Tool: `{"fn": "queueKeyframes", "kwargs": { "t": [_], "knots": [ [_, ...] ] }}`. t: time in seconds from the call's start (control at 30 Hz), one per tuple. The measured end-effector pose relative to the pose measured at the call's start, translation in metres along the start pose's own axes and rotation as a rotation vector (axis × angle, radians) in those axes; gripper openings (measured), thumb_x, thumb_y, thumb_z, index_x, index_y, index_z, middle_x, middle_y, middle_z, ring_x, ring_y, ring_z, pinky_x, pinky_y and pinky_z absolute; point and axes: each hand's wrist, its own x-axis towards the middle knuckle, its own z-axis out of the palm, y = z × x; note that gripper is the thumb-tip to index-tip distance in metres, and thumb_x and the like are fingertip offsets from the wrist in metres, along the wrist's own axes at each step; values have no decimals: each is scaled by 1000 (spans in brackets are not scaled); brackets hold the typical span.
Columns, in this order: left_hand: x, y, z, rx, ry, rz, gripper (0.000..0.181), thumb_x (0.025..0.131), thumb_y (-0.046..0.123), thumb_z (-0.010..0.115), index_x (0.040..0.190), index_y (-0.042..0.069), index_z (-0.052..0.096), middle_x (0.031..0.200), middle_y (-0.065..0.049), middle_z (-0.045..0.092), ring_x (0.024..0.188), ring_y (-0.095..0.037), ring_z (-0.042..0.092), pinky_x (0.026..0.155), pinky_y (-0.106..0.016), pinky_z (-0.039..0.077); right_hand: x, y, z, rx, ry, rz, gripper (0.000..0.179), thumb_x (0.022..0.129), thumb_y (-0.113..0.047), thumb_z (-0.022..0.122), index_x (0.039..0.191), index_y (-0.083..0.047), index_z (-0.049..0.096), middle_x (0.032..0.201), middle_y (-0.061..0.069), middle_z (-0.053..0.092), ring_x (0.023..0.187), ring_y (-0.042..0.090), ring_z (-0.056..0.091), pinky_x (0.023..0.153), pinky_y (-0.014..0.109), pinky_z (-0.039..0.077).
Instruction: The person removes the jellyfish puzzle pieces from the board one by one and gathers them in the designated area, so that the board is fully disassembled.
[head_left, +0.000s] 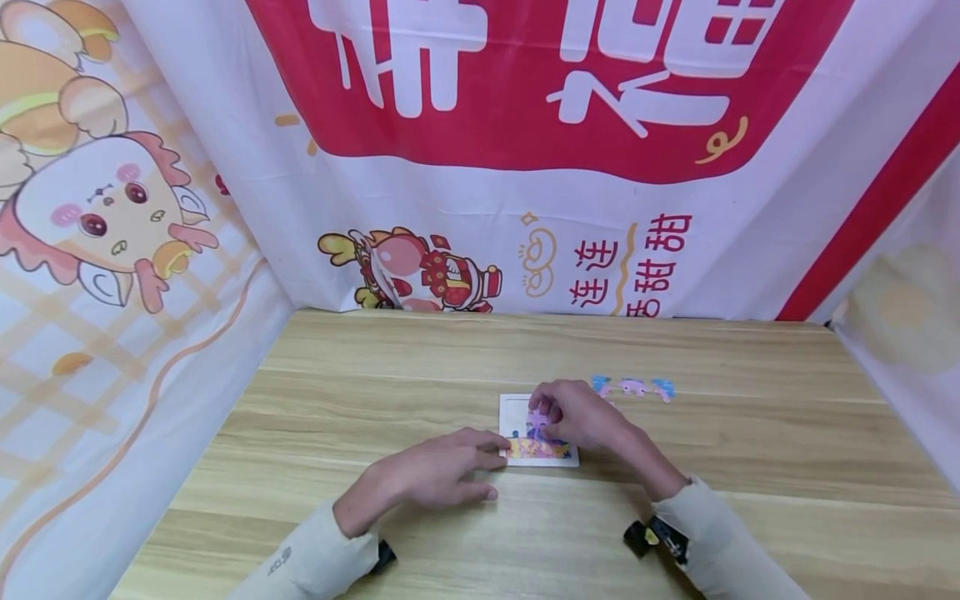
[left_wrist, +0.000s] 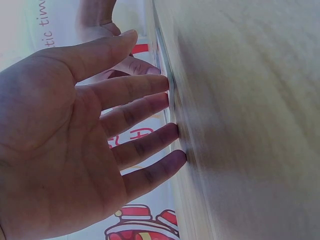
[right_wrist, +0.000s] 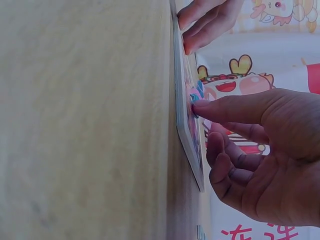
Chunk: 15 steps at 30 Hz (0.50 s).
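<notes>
A white-bordered puzzle board (head_left: 505,407) lies on the wooden table, with a strip of yellow and pink picture (head_left: 534,449) along its near side. Over the board, my right hand (head_left: 583,414) pinches a pink-and-blue puzzle piece (head_left: 537,422) between thumb and fingers. From the right wrist view, the piece (right_wrist: 195,96) is tilted up from the board, partly hidden by the thumb. My left hand (head_left: 442,467) has its fingers extended, the foremost fingertips touching the board's left edge. Its palm (left_wrist: 60,135) holds nothing in the left wrist view.
Several loose pink-and-blue puzzle pieces (head_left: 633,387) lie in a row behind and right of the board. A printed cloth (head_left: 465,192) hangs at the table's back edge, with more cloth at both sides. Dark devices (head_left: 639,538) are worn at the wrists.
</notes>
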Motion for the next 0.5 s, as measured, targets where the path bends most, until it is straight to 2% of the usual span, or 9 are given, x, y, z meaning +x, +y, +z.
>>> {"fn": "queueKeyframes", "kwargs": {
  "t": [0.1,0.33,0.5],
  "knots": [
    [0,0,0,-5,-2,-5,54,107,42,66,155,18,59,172,4,42,159,-22,40,131,-47,38,0,0,-1,7,4,-8,28,89,2,82,111,-13,75,97,-1,70,87,12,64,82,28,61],
    [0,1,0,-1,1,-3,55,107,42,65,155,18,58,172,4,41,159,-23,39,132,-47,37,-2,2,-5,6,1,-30,15,101,-3,70,108,-16,75,91,-3,70,84,12,64,77,30,58],
    [0,1,0,8,2,1,55,106,42,66,155,17,58,172,3,42,159,-23,40,131,-46,37,-3,2,-7,37,-17,-36,14,104,-5,68,109,-16,75,93,-2,71,84,12,64,77,30,57]
  ]
}}
